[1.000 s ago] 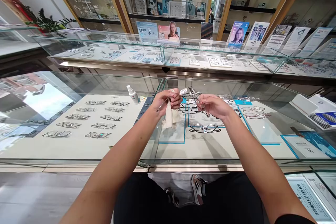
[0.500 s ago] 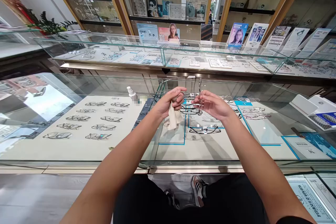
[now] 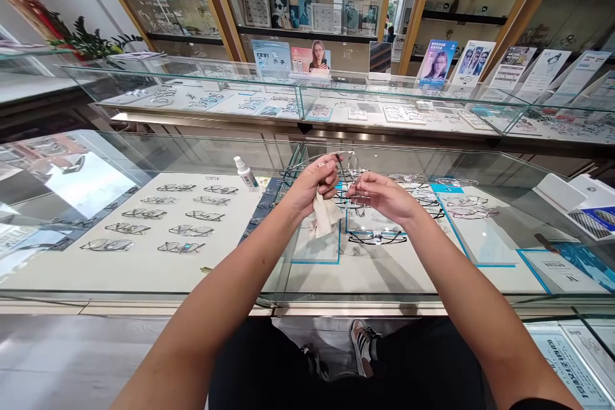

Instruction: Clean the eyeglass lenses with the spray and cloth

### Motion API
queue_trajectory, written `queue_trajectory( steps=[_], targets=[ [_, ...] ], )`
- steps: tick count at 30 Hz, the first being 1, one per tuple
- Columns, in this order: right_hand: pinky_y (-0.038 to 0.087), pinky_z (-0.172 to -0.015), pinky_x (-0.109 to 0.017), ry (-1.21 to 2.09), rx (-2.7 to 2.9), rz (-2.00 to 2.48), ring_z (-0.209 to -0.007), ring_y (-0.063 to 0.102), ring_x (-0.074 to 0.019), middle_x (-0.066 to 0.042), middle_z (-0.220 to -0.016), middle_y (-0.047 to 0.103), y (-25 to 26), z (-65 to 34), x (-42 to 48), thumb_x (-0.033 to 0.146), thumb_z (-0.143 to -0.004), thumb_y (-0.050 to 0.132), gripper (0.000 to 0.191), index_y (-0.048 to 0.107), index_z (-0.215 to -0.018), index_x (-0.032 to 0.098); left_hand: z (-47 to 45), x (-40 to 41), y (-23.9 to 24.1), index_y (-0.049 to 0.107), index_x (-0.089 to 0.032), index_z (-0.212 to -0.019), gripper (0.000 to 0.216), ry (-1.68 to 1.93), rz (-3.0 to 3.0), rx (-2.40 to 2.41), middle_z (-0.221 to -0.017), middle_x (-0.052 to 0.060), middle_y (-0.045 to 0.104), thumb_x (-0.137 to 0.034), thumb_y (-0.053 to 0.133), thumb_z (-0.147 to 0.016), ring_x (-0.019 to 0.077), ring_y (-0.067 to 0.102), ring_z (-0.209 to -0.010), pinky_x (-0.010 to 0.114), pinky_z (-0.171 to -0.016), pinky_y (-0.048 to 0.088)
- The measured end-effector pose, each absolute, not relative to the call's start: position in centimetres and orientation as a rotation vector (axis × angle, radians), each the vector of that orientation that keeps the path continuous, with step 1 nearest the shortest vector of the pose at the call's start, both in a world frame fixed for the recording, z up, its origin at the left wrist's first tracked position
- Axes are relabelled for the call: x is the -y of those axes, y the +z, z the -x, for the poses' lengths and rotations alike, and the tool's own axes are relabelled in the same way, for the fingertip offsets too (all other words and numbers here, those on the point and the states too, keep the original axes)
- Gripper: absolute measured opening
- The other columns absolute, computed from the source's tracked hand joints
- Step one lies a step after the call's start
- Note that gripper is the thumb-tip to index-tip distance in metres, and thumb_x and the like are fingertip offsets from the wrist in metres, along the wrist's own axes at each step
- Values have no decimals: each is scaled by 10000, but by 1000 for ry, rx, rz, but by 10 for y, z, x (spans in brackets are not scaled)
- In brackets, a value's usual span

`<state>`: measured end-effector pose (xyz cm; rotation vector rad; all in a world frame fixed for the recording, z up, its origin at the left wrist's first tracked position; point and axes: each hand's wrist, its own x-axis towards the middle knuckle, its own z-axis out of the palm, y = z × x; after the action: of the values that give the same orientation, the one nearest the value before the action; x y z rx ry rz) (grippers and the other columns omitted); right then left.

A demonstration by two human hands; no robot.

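My left hand [image 3: 317,184] is closed, with a pale beige cleaning cloth [image 3: 327,214] bunched in it and hanging below the fingers. Pinched in the fingers of my right hand [image 3: 389,197] is a thin-rimmed pair of eyeglasses [image 3: 354,160], held roughly on edge above the glass counter. One temple of these eyeglasses runs to the fingertips of my left hand; whether those fingers grip it, I cannot tell. Frames in the case behind partly blend with the held pair. Below the hands, dark-rimmed eyeglasses [image 3: 377,237] lie inside the case.
A white spray bottle [image 3: 245,172] stands on the counter left of my hands. Rows of eyeglasses [image 3: 191,230] lie under the glass [image 3: 144,282]. At the right is an open white box [image 3: 560,193]. Across the aisle runs another glass showcase [image 3: 269,109] with upright advertising cards [image 3: 437,63].
The eyeglasses have turned, their upper lens tilting toward my left hand. My left forefinger has curled in from pointing out. Both hands remain close together over the counter.
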<state>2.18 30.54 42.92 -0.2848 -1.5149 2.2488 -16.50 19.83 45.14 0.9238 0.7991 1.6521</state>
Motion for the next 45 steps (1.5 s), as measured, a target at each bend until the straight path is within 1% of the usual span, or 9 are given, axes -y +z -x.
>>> queue_trajectory(
  steps=[5, 11, 18, 23, 30, 34, 38, 41, 45],
  targets=[
    [583, -962, -314, 2203, 1463, 254, -1058, 757, -187, -21, -995, 816, 428, -22, -306, 437, -751, 1007, 344, 746, -852, 238, 164, -200, 452, 642, -180, -941, 509, 1675, -928, -870, -621, -107, 495, -441, 1014, -711, 7, 321, -420, 134, -407, 264],
    [594, -990, -304, 2216, 1294, 238, -1086, 754, -173, -11, -1060, 817, 431, -24, -310, 383, -760, 997, 315, 734, -867, 246, 163, -201, 452, 608, -205, -995, 571, 1727, -921, -868, -719, -98, 585, -472, 1020, -703, 13, 383, -430, 141, -406, 290],
    [616, -966, -282, 2187, 970, 169, -1068, 762, -159, 34, -980, 799, 441, -31, -318, 321, -732, 1005, 311, 740, -886, 268, 172, -208, 445, 584, -196, -979, 449, 1828, -785, -949, -782, -76, 625, -366, 954, -789, 25, 418, -452, 165, -410, 310],
    [606, -1019, -362, 2054, 937, 206, -1086, 749, -187, 23, -1010, 795, 445, -38, -325, 288, -842, 889, 174, 731, -912, 301, 175, -211, 442, 586, -190, -959, 421, 1824, -718, -999, -779, -68, 635, -323, 939, -773, 33, 437, -453, 170, -406, 319],
    [586, -1048, -363, 1983, 1021, 159, -1136, 734, -173, 44, -1025, 787, 453, -48, -328, 336, -879, 872, 169, 706, -910, 330, 176, -211, 440, 635, -189, -996, 362, 1713, -774, -1206, -888, 17, 750, -329, 885, -775, 76, 547, -543, 194, -449, 373],
    [578, -1066, -408, 1920, 1086, 197, -1182, 722, -207, 16, -1046, 779, 455, -50, -327, 354, -885, 845, 169, 679, -903, 327, 183, -216, 434, 662, -199, -1133, 343, 1722, -804, -1383, -1130, 88, 812, -311, 810, -845, 157, 725, -814, 229, -613, 490],
    [583, -1049, -401, 1930, 1089, 228, -1152, 720, -209, 9, -1058, 771, 456, -48, -325, 331, -853, 856, 180, 685, -908, 319, 191, -218, 427, 701, -220, -1184, 297, 1762, -1078, -1600, -1330, 105, 768, -291, 760, -901, 242, 725, -1215, 333, -979, 557],
    [591, -1033, -386, 1942, 1115, 218, -1119, 719, -202, 12, -1065, 764, 456, -47, -324, 328, -836, 877, 202, 688, -908, 314, 202, -213, 429, 687, -231, -1290, 364, 1852, -1426, -1919, -1495, 127, 690, -279, 743, -934, 302, 594, -1468, 453, -1259, 415],
    [595, -1040, -407, 1928, 1171, 208, -1128, 718, -214, 4, -1080, 765, 456, -46, -321, 336, -842, 877, 213, 679, -917, 317, 227, -202, 437, 566, -212, -1459, 587, 2045, -1488, -2537, -1686, 161, 527, -162, 724, -895, 329, 444, -1599, 511, -1346, 279]
  ],
)
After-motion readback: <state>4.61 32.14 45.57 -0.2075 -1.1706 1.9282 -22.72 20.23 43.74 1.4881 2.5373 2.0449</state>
